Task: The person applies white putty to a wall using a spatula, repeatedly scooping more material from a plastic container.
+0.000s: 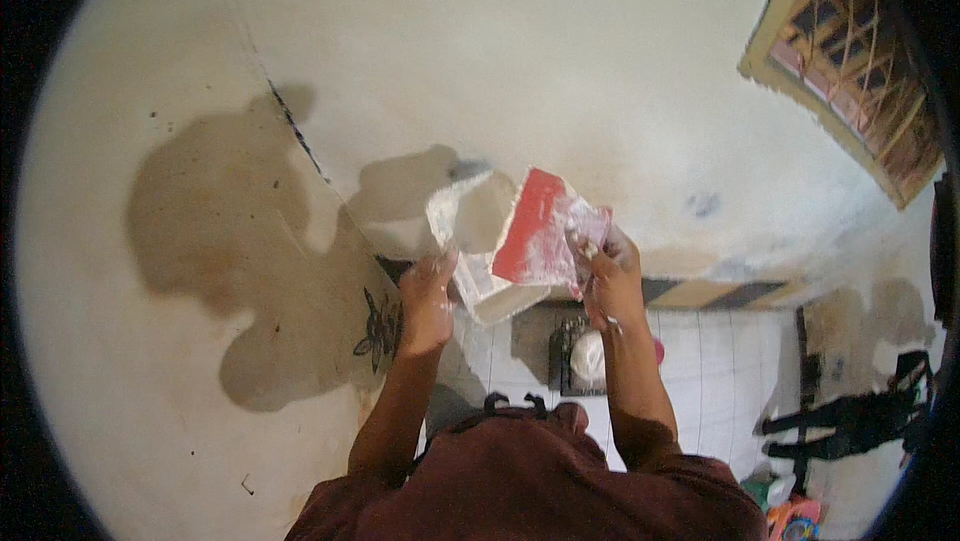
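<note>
My left hand (427, 296) is closed on the side of a clear, open plastic tub (492, 309) smeared with white paste. The tub is tilted in front of the wall. My right hand (612, 276) grips a red flat scraper (532, 231), partly coated in white paste, by its right end. The scraper's left edge overlaps the tub's opening in this view; whether they touch I cannot tell. White smears mark both of my hands.
A pale wall (420, 51) with a dark slanting crack (295, 131) rises ahead, carrying my shadow. At upper right is a window frame (800, 91). On the white tiled floor (720, 366), a rounded white thing (588, 356) sits on a dark box-like object. A dark-clothed shape (850, 421) is at right.
</note>
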Demonstrator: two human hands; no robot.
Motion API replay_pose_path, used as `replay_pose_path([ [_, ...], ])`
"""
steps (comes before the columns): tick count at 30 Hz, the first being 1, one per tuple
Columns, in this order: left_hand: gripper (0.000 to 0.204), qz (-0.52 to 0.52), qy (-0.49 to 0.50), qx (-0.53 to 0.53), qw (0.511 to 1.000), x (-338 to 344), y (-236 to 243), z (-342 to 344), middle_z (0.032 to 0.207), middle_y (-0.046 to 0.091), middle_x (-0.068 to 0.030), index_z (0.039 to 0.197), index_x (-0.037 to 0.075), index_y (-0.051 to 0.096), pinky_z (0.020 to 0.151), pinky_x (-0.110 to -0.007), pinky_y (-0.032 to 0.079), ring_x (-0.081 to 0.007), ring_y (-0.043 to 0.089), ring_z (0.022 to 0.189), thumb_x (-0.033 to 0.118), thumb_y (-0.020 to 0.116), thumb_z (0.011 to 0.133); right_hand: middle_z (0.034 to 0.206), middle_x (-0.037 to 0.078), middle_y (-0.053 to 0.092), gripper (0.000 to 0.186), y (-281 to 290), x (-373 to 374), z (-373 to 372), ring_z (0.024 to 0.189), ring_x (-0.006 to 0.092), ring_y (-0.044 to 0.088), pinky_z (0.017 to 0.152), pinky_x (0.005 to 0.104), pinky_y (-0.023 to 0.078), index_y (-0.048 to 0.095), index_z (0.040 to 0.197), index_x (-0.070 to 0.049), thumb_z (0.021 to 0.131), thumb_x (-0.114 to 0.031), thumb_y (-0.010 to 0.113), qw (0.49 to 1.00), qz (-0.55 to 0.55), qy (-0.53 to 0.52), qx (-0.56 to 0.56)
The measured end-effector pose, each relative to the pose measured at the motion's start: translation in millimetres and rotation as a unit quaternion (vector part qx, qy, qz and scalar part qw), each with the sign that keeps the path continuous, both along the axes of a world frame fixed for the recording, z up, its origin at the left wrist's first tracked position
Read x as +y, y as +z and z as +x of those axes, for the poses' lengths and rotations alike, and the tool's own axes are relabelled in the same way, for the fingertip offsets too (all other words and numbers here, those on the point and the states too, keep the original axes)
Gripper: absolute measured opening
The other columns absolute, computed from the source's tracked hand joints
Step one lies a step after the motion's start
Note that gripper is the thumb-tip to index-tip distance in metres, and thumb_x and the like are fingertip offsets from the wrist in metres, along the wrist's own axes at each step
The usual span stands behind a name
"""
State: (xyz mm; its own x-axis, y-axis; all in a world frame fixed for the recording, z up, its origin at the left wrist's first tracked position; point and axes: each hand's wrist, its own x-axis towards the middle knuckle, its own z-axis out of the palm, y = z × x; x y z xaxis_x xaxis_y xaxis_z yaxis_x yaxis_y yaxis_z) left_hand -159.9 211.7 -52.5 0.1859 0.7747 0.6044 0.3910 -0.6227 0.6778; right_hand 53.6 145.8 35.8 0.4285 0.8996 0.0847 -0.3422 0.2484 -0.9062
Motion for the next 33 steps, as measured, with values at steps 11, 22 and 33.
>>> replay_pose_path([
  [11, 0.033, 0.025, 0.107, 0.219, 0.969, 21, -20, -107, 0.093, 0.065, -0.0132, 0.112, -0.001, 0.061, 0.078, -0.040, 0.053, -0.0278, 0.064, 0.082, 0.011, 0.067, 0.082, 0.091, 0.010, 0.065, 0.022, 157, 122, -39, 0.080, 0.0171, 0.063, 0.071, 0.0289, 0.050, 0.062, 0.103, 0.004, 0.081, -0.002, 0.062, 0.902, 0.280, -0.047, -0.324],
  [22, 0.033, -0.361, 0.010, -0.499, 0.788, 30, -16, -150, 0.066, 0.061, -0.0019, 0.095, 0.002, 0.067, 0.049, -0.026, 0.045, -0.0126, 0.057, 0.055, 0.034, 0.062, 0.090, 0.126, 0.014, 0.056, 0.047, 424, 286, -158, 0.112, 0.0319, 0.056, 0.096, 0.0394, 0.047, 0.051, 0.127, -0.007, 0.082, -0.018, 0.060, 0.165, 0.448, -0.410, -0.777],
  [33, 0.028, -0.410, -0.034, -0.519, 0.749, 25, 1, -192, 0.062, 0.051, 0.0049, 0.079, 0.008, 0.062, 0.047, -0.026, 0.035, -0.0087, 0.045, 0.052, 0.034, 0.062, 0.088, 0.121, 0.018, 0.055, 0.043, 405, 300, -169, 0.116, 0.0387, 0.050, 0.100, 0.0481, 0.042, 0.051, 0.127, -0.003, 0.090, -0.026, 0.052, 0.081, 0.266, -0.412, -0.868],
])
